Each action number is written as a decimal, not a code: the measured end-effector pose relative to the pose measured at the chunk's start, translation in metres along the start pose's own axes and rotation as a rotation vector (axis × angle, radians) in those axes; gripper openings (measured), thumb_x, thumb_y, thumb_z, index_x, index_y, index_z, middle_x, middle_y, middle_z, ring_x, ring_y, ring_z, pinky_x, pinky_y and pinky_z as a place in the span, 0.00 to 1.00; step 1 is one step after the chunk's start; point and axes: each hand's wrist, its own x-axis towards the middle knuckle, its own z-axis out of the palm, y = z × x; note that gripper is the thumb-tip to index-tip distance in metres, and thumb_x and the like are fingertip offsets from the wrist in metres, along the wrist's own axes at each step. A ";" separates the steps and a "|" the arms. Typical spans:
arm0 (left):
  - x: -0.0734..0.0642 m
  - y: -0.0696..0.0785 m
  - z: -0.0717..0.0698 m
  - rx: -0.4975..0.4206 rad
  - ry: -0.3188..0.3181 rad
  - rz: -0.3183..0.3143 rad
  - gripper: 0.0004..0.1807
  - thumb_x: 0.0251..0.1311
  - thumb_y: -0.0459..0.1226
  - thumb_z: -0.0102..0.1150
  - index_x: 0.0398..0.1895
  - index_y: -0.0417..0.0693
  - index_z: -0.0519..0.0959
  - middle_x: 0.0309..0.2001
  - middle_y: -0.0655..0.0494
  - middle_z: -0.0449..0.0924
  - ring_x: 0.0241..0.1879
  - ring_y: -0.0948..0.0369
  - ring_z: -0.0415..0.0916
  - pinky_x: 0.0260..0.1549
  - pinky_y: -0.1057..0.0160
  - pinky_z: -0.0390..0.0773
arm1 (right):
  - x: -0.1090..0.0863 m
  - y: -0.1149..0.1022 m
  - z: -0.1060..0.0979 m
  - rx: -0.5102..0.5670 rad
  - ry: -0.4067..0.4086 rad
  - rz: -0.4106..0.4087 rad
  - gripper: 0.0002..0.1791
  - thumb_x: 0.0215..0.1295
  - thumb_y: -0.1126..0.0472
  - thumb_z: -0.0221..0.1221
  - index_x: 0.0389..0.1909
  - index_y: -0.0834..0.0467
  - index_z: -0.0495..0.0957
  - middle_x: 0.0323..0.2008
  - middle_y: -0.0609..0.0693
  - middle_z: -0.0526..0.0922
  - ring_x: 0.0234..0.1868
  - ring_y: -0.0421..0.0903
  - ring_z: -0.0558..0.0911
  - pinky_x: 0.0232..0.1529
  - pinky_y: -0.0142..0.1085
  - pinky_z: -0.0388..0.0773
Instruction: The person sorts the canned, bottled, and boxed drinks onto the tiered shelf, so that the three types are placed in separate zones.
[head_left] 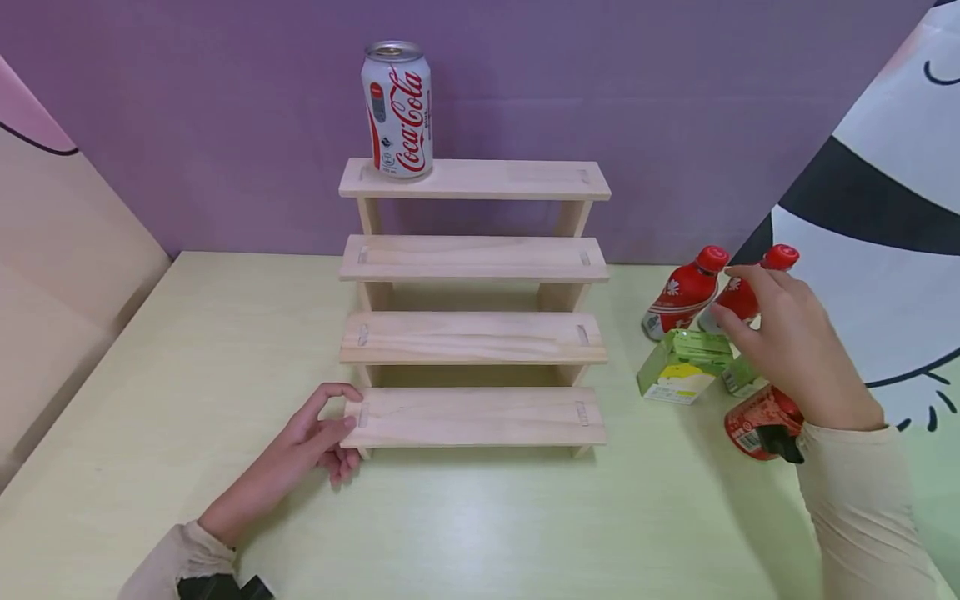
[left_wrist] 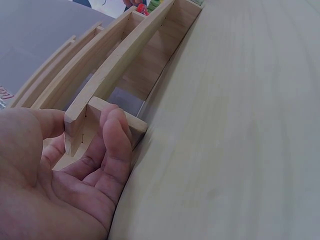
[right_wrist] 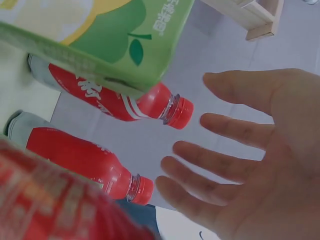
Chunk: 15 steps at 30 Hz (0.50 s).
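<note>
A four-step wooden display rack (head_left: 472, 417) stands on the table. My left hand (head_left: 318, 433) grips the left end of its lowest step, the thumb at the board's edge and the curled fingers by the leg (left_wrist: 120, 117). On the right, my right hand (head_left: 798, 346) is over a group of drinks with its fingers spread and nothing held. Nearest its fingertips are two red-capped bottles (head_left: 684, 292) with red labels. Below them stand a green juice carton (head_left: 684, 367) and a second green carton (head_left: 742, 377), partly hidden by the hand. A red can (head_left: 757, 423) sits under the wrist.
A white Coca-Cola can (head_left: 399, 112) stands upright at the left of the top step. Behind the rack rises a purple backdrop (head_left: 247, 125), and a black-and-white patterned panel (head_left: 885, 225) borders the table (head_left: 465, 533) on the right.
</note>
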 end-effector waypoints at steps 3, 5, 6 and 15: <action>0.000 -0.001 0.000 0.002 0.001 0.004 0.18 0.79 0.43 0.44 0.65 0.52 0.57 0.28 0.35 0.79 0.23 0.49 0.77 0.24 0.55 0.82 | -0.001 0.004 -0.002 -0.015 -0.024 0.018 0.33 0.68 0.58 0.62 0.68 0.66 0.63 0.58 0.72 0.69 0.59 0.73 0.62 0.47 0.73 0.69; -0.001 -0.001 -0.001 0.001 0.003 0.013 0.18 0.79 0.42 0.43 0.65 0.51 0.57 0.28 0.35 0.79 0.22 0.49 0.77 0.23 0.55 0.81 | -0.003 0.006 -0.004 -0.024 -0.038 0.030 0.33 0.68 0.57 0.62 0.68 0.66 0.64 0.58 0.72 0.69 0.60 0.73 0.62 0.47 0.73 0.69; -0.001 -0.001 0.000 -0.001 0.006 0.010 0.17 0.79 0.42 0.43 0.65 0.52 0.58 0.28 0.35 0.79 0.22 0.49 0.77 0.23 0.56 0.81 | -0.004 0.007 -0.005 -0.028 -0.043 0.036 0.33 0.68 0.57 0.62 0.68 0.65 0.64 0.58 0.72 0.70 0.60 0.73 0.62 0.47 0.73 0.70; 0.000 -0.002 0.000 -0.005 0.000 0.008 0.17 0.79 0.42 0.43 0.65 0.51 0.57 0.27 0.36 0.79 0.22 0.51 0.76 0.23 0.56 0.81 | -0.035 0.015 -0.018 -0.146 -0.078 0.174 0.33 0.66 0.57 0.63 0.65 0.69 0.64 0.57 0.78 0.64 0.57 0.76 0.62 0.37 0.70 0.75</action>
